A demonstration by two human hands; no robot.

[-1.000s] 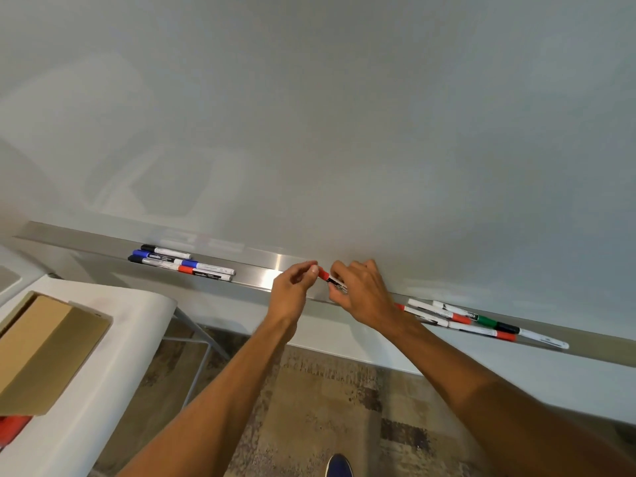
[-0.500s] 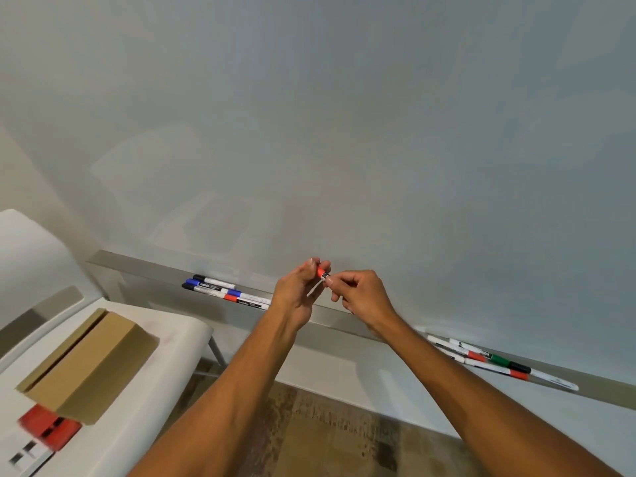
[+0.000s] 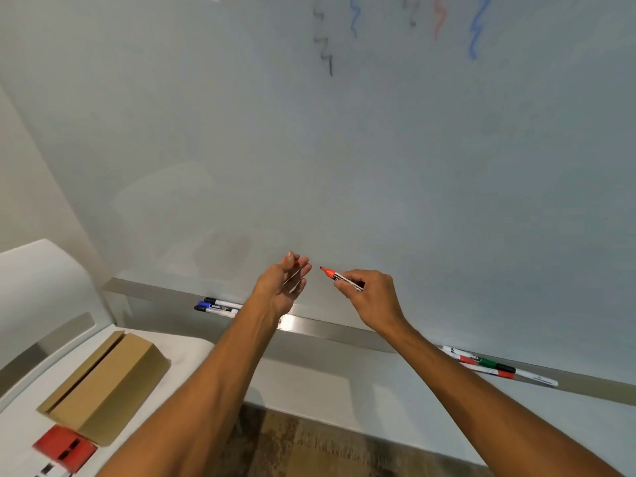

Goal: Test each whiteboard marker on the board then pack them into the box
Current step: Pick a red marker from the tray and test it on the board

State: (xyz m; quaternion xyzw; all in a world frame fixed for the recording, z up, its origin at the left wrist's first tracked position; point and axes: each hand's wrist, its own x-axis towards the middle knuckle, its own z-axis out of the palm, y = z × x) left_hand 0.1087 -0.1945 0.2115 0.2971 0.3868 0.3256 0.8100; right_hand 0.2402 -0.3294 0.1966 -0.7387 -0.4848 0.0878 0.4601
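Pinching uncapped red marker (image 3: pixel 340 276) in right grip (image 3: pixel 370 297), left grip (image 3: pixel 285 287) holding its cap (image 3: pixel 295 265)

Both forearms raised, left grip (image 3: pixel 285 284) curled round red cap (image 3: pixel 296 265), right grip (image 3: pixel 368 294) pinching marker (image 3: pixel 332 274)

The slim uncapped marker (image 3: pixel 339 276) has a red tip and a white barrel with a black label. At its 9 o'clock is what seems its small red plastic cap (image 3: pixel 295 265). The pale grey glossy whiteboard (image 3: pixel 344 166) bears black, blue and red squiggles (image 3: pixel 325 46) at 12 o'clock. The plain brown cardboard box (image 3: pixel 103 383) lies at 8 o'clock.
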